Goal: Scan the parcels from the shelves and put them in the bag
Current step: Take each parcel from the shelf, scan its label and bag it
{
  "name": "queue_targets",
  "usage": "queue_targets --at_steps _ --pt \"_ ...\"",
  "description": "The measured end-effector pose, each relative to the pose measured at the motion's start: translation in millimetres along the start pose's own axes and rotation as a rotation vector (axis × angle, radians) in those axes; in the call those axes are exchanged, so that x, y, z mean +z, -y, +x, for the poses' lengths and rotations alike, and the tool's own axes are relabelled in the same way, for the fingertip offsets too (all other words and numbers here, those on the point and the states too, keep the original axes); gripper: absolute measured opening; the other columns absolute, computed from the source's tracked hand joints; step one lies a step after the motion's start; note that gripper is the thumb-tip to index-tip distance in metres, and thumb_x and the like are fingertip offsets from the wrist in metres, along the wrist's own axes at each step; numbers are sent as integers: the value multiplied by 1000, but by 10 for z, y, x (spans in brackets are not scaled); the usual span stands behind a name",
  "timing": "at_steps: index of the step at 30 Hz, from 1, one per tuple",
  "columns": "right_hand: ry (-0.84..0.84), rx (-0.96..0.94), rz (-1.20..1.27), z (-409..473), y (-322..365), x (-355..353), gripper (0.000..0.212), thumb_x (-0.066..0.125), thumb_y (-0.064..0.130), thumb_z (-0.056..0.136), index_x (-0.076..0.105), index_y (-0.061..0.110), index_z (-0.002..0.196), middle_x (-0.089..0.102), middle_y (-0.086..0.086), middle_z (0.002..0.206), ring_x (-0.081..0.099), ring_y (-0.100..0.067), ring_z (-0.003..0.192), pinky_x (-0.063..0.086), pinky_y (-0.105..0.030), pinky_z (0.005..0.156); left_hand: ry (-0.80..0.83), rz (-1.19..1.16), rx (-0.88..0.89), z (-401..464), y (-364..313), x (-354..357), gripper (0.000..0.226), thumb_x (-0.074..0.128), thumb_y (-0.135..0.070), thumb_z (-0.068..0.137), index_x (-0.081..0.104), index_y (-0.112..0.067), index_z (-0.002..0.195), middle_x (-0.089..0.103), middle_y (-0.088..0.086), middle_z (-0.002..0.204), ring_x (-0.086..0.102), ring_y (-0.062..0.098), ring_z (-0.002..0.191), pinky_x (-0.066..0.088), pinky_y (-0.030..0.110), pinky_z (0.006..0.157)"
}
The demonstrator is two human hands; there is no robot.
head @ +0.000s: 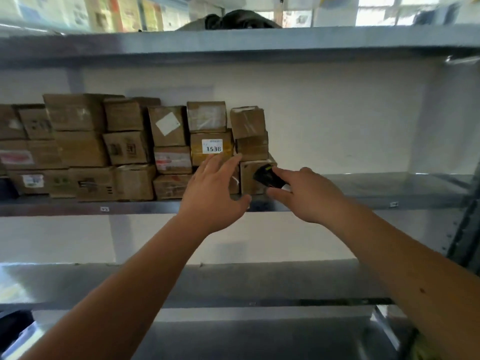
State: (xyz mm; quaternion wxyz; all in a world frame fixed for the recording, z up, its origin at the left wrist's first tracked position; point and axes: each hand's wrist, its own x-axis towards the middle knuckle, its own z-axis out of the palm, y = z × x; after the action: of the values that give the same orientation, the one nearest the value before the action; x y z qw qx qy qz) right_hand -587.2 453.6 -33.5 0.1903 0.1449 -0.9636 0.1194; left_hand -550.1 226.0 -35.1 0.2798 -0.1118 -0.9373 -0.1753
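from the head camera, your left hand reaches with fingers spread, empty, toward the stacked parcels on the middle shelf. your right hand grips a black scanner just beside the lowest right-hand box.

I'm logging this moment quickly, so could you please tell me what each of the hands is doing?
Left hand: open, fingers spread, reaching toward the parcels, holding nothing.
Right hand: holding a black scanner.
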Motion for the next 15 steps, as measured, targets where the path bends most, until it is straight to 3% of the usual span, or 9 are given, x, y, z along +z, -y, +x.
queue_targets --at_steps 7,12,15 --pt "-119 -111 35 825 -515 -211 60 39 76 96 33 52 150 47 5 93 52 -13 75 39 -30 57 -245 -40 59 909 -60 150 83 59 -61 85 24 -44 159 22 -6 170 26 26 155 32 48 117" --pt "-141 -132 4 1267 -691 -258 63 42 72 98 34 46 154 61 -5 112 60 -21 87 52 -35 69 -346 -140 -12 1317 -95 274 73 64 -57 91 27 -50 153 28 -9 165 35 26 150 43 52 112" --pt "-133 -152 6 1500 -759 -250 62 41 71 98 37 44 154 61 -6 111 60 -22 87 50 -34 67 -355 -205 -43 1490 -109 348 74 70 -50 92 30 -46 154 30 -7 163 40 26 146 49 53 111"
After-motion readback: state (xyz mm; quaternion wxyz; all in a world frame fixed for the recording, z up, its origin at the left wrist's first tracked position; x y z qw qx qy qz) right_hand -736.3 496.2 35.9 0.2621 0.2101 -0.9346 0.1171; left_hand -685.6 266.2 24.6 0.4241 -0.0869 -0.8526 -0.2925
